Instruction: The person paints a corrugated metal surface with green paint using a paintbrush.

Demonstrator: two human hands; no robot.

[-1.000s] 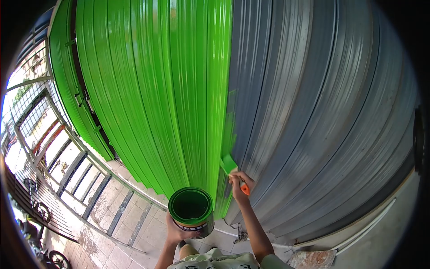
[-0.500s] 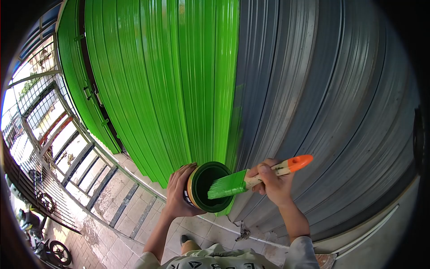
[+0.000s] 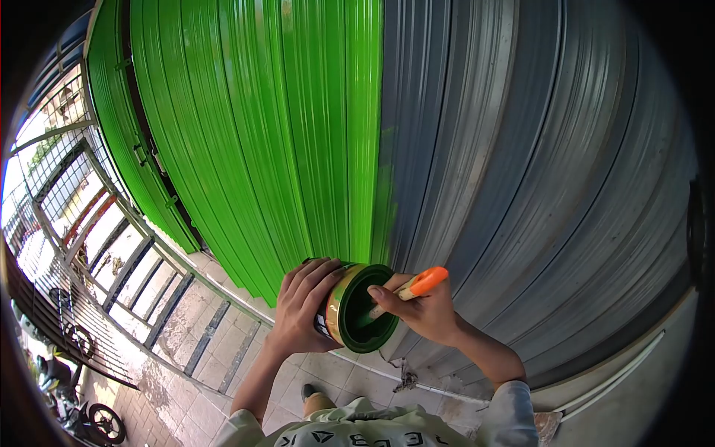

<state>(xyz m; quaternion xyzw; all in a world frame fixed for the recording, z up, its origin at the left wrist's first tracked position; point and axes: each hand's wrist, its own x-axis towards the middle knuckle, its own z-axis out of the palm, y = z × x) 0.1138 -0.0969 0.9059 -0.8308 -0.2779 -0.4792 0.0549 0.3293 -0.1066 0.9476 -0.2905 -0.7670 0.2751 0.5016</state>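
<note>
A paint can [image 3: 339,308] with a green-coated inside is tilted toward the right. Wrapped around its left side, my left hand [image 3: 304,305] holds it up in front of the wall. My right hand [image 3: 426,311] grips a paintbrush [image 3: 418,284] by its pale handle, which ends in an orange tip. The brush's bristles are down inside the can, mostly hidden by the rim and my fingers. Behind the can stands a ribbed metal wall, with a glossy green part [image 3: 246,134] on the left and a bare grey part [image 3: 514,149] on the right.
A metal gate or barred frame [image 3: 141,279] stands at the left, with a motorcycle [image 3: 74,402] beyond it. Pale tiles [image 3: 335,376] cover the ground by my foot. White pipes [image 3: 618,376] run along the lower right.
The brush has gone from the can's mouth down into it, its handle now steeper. My right hand moved left to the rim. The can shifted slightly right.
</note>
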